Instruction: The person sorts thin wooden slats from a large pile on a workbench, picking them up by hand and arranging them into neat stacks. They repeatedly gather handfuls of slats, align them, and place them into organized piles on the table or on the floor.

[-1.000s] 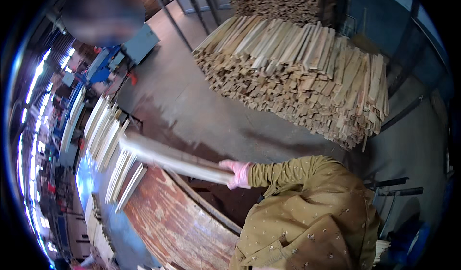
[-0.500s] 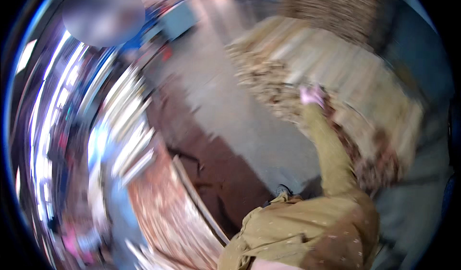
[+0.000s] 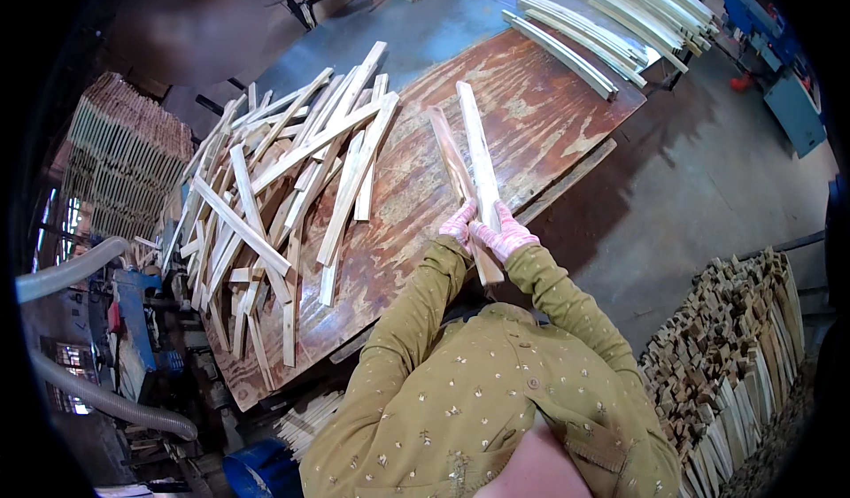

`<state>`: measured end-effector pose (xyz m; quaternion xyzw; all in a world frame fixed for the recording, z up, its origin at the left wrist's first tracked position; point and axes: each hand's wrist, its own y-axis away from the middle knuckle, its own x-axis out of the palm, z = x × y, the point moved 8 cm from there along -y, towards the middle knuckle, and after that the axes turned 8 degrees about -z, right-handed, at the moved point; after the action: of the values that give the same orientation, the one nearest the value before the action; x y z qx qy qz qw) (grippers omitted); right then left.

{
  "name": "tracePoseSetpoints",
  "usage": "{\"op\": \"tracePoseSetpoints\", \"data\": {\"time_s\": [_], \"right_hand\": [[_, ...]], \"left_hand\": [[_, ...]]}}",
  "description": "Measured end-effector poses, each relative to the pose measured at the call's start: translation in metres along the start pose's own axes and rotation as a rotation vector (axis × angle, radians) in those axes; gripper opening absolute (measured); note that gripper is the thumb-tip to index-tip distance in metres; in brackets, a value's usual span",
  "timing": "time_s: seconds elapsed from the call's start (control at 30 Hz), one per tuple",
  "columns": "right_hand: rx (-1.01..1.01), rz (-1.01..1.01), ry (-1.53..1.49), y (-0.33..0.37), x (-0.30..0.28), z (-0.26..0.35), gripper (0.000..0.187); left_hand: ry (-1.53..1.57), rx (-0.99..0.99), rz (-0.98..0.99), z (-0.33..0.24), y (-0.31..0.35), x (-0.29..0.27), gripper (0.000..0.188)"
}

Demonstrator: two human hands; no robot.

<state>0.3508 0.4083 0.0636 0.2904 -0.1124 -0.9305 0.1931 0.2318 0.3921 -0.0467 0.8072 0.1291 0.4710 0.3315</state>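
Observation:
My left hand, in a pink-and-white glove, is closed around a brownish wooden strip that slants up and away from me. Beside it, my right hand in a matching glove grips a paler wooden strip. The hands are close together at the strips' near ends, and the brownish strip's lower end sticks out below them. Both strips reach over the front part of a worn brown wooden table. A loose heap of wooden strips lies on the table to the left of my hands.
Curved strips lie in rows at the table's far right. A tall stack of strips stands far left, near ribbed hoses and a blue bin. A large bundle of upright strips is at my right.
My view has swung from a stack of wood round to the table. One gloved hand was stretched out onto that stack; now both hands hold strips in front of me.

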Motion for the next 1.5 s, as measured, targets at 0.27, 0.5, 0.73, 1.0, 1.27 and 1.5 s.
{"op": "tracePoseSetpoints", "data": {"time_s": [0.27,0.5,0.73,1.0,1.27,1.5], "right_hand": [[0.087,0.286,-0.917,-0.049,0.007,-0.032,0.049],[0.450,0.151,-1.244,-0.064,-0.004,-0.050,0.034],[0.125,0.120,-0.817,-0.070,0.004,-0.030,0.062],[-0.233,0.284,0.276,-0.122,-0.046,0.056,0.067],[0.002,-0.544,0.864,-0.349,-0.311,-0.005,0.084],[0.104,-0.228,0.821,-0.437,-0.321,-0.077,0.061]], "left_hand": [[0.174,0.050,0.008,-0.045,0.001,0.025,0.082],[0.261,-0.057,0.115,-0.090,-0.034,-0.005,0.060],[-1.134,1.169,-0.632,-0.160,0.027,0.033,0.067],[-0.186,0.476,-0.231,-0.129,-0.019,0.010,0.065],[-0.362,0.395,-0.339,-0.122,-0.077,0.065,0.049],[-0.070,0.219,-0.200,-0.097,-0.168,0.146,0.062]]}}
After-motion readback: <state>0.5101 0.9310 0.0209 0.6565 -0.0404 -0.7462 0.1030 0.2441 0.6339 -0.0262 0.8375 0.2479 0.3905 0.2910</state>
